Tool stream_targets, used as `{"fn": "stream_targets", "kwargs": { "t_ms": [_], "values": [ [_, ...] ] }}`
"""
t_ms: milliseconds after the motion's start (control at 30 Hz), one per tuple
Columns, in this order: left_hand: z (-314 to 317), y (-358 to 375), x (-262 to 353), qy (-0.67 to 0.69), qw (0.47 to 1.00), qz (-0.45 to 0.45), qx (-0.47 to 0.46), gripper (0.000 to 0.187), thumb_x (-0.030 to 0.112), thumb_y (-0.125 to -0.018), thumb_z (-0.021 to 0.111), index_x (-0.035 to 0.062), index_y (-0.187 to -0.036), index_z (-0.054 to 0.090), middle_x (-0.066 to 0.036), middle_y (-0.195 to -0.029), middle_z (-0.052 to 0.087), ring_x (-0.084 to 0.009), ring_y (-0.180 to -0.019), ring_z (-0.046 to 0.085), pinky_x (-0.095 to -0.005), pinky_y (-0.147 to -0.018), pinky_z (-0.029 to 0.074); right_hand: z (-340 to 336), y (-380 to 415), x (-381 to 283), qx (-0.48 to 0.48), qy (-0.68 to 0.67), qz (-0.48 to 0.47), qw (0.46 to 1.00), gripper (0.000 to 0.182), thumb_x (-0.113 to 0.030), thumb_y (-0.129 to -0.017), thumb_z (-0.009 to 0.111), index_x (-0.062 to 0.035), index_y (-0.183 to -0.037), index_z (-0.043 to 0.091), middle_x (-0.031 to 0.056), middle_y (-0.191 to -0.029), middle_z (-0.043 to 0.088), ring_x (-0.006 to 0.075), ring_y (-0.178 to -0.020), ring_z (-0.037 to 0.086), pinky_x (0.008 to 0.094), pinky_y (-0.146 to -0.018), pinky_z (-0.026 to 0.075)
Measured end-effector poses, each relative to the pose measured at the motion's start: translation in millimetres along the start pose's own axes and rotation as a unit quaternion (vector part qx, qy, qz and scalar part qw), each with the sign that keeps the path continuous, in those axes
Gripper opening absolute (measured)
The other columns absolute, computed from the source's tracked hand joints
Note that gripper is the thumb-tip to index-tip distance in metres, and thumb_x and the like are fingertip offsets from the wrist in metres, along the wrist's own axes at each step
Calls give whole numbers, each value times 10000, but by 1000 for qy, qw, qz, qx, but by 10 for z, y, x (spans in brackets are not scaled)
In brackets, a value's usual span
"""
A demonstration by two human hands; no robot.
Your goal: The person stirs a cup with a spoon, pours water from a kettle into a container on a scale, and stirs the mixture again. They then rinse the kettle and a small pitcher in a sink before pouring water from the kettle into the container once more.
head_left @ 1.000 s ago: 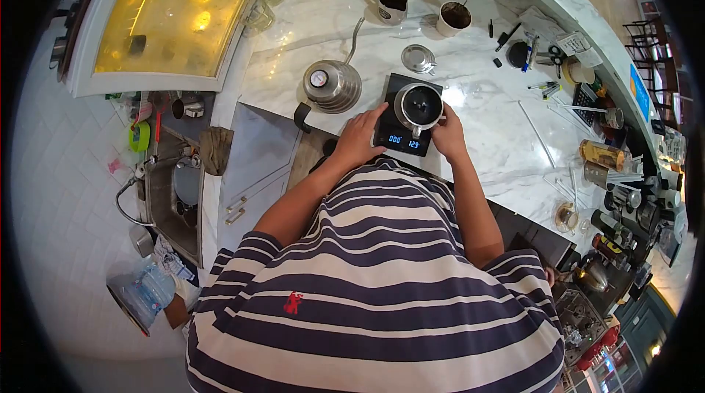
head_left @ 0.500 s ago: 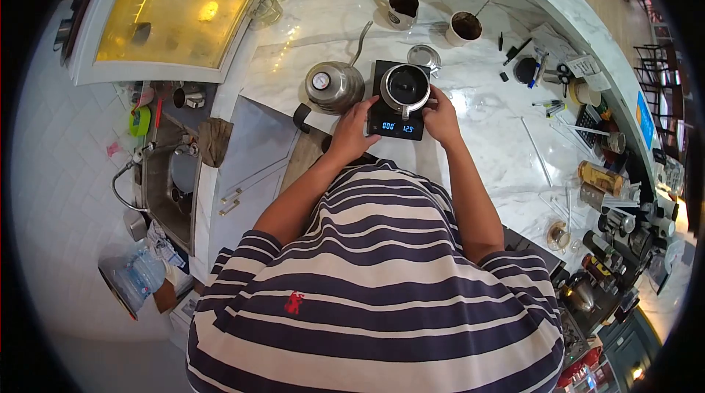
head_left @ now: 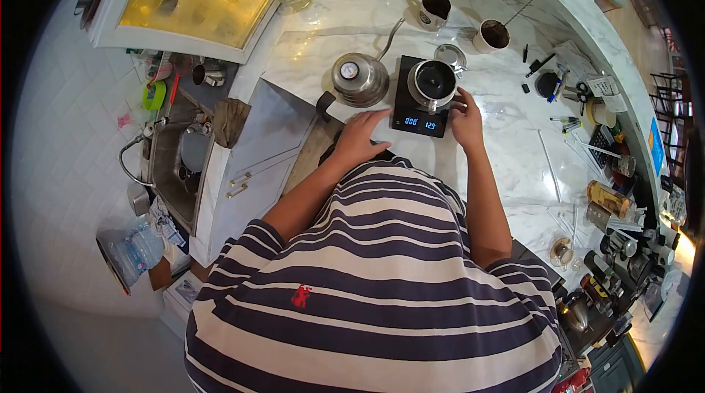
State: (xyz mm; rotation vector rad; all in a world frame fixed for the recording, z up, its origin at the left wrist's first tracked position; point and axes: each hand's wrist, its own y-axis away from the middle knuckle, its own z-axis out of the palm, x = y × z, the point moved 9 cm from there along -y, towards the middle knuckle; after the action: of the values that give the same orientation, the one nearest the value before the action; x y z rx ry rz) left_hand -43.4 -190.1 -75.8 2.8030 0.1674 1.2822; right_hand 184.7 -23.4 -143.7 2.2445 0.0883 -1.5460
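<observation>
A black digital scale [head_left: 418, 123] lies on the marble counter, its display lit in blue digits. On it stands a round metal pot [head_left: 432, 83] with a dark inside and a small fitting pointing towards me. My left hand [head_left: 361, 137] rests at the scale's left front, fingers spread and holding nothing. Beside the scale's right edge is my right hand [head_left: 466, 121], its fingers apart and their tips near the pot's side. A steel gooseneck kettle [head_left: 360, 80] with a dial in its lid stands left of the scale.
A round metal lid [head_left: 450, 60] lies behind the pot. Farther back are a steel pitcher [head_left: 435, 10] and a white cup [head_left: 492, 36] with a long spoon. Pens, scissors and straws lie on the right. A sink [head_left: 173, 173] is at the left.
Both hands have moved slightly away from the scale, the left outwards and the right off the pot's side. The whole view has shifted, so the counter appears farther right.
</observation>
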Motion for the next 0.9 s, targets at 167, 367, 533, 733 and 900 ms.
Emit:
{"fn": "stream_targets", "kwargs": {
  "t_ms": [167,367,533,733,900],
  "values": [
    [-393,707,-653,21,997,-64,40,561,205,-817,858,98,-1336,673,-153,-1183,711,-336,-1065,687,-438,-929,549,-169,517,-100,87,93,-8,992,364,-94,-954,662,-9,-1307,660,182,-1107,744,259,-997,737,371,-848,575],
    [-1167,1414,-1760,-54,968,-165,180,488,194,-863,837,87,-1314,685,-139,-1138,720,-273,-898,684,-388,-838,561,503,953,-586,6,24,-5,1000,277,-166,-983,698,-2,-1205,714,163,-1055,776,241,-953,749,363,-842,580],
    [-1568,1248,-1937,-55,961,-180,205,467,172,-894,820,71,-1329,681,-130,-1168,716,-241,-902,669,-370,-852,554,1582,943,-1004,-168,-70,-2,983,356,-300,-1029,688,0,-1217,726,103,-1081,752,165,-1008,679,317,-903,528],
    [-1698,986,-1950,-30,971,-138,192,476,165,-894,819,75,-1340,678,-121,-1188,704,-238,-935,661,-370,-866,549,2394,963,-1316,-159,-177,119,964,438,-423,-1077,633,-15,-1194,741,23,-1047,717,91,-955,606,250,-881,464],
    [-1717,1004,-2123,-20,976,-129,175,463,185,-886,822,77,-1315,687,-112,-1175,699,-245,-929,656,-389,-864,546,2556,988,-1073,-43,-321,121,938,340,-346,-1126,552,-55,-1021,694,11,-873,649,116,-893,597,259,-850,451]
  ]
}}
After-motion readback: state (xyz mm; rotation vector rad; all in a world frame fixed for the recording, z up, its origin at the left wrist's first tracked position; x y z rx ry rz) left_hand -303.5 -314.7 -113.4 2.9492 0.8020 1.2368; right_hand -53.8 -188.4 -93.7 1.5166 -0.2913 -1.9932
